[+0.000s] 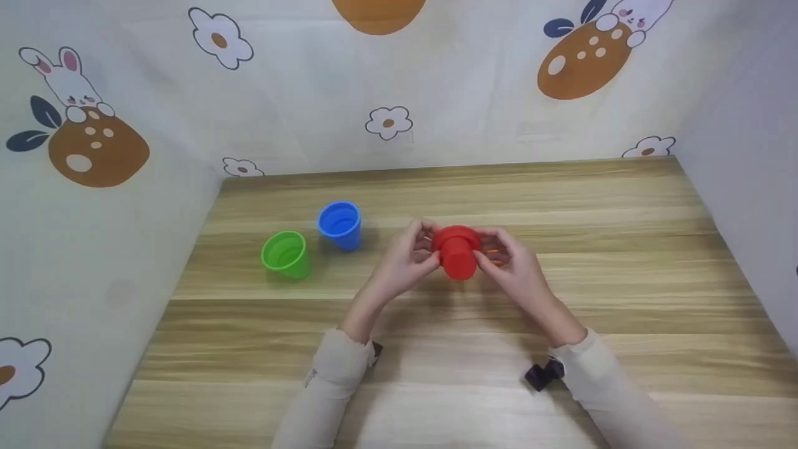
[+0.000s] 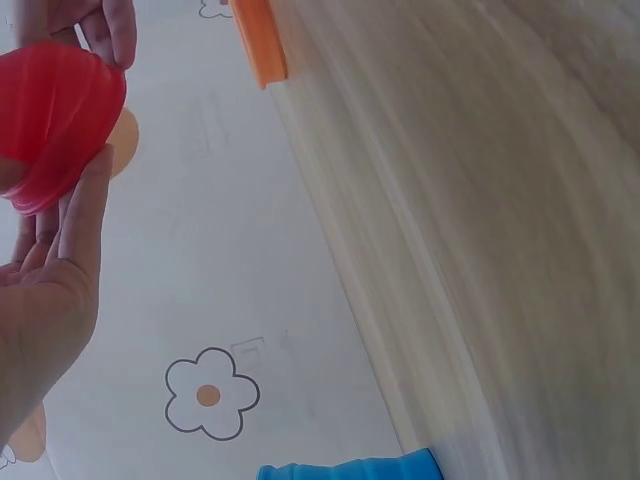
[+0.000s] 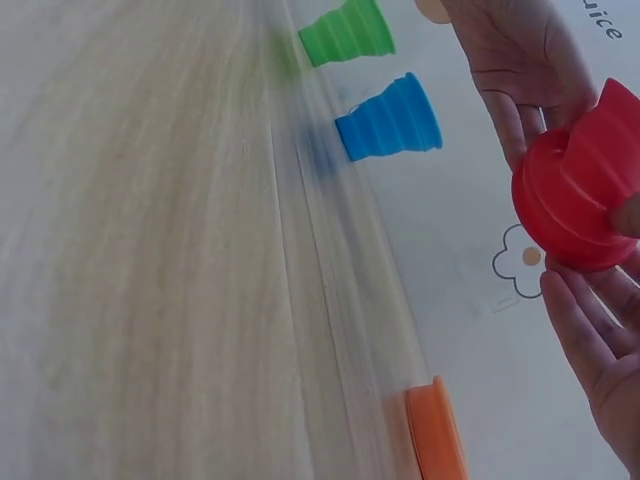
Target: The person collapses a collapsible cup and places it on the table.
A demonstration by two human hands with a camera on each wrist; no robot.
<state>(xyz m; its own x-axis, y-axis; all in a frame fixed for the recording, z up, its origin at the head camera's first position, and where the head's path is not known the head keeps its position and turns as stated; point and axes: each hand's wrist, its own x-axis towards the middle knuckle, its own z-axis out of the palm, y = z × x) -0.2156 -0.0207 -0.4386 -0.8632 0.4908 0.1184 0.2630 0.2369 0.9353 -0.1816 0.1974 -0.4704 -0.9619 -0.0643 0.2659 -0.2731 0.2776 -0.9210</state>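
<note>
A red collapsible cup [image 1: 459, 259] is held up above the table between both hands, its narrow end toward me and its wide rim away. My left hand [image 1: 402, 265] grips its left side with thumb and fingers, while my right hand [image 1: 516, 265] grips the right side. In the right wrist view the cup's ridged wall [image 3: 580, 200] is partly folded, with a thumb on it. Behind the right fingers, mostly hidden in the head view, an orange flattened piece [image 3: 437, 432] sits low on the table.
To the left stand a green cup [image 1: 287, 255] and a blue cup [image 1: 340, 224], upright, stepped and open at the top. Patterned cloth [image 1: 312, 118] walls the wooden table [image 1: 449, 399] at the back and left. A black device [image 1: 543, 374] is at the right wrist.
</note>
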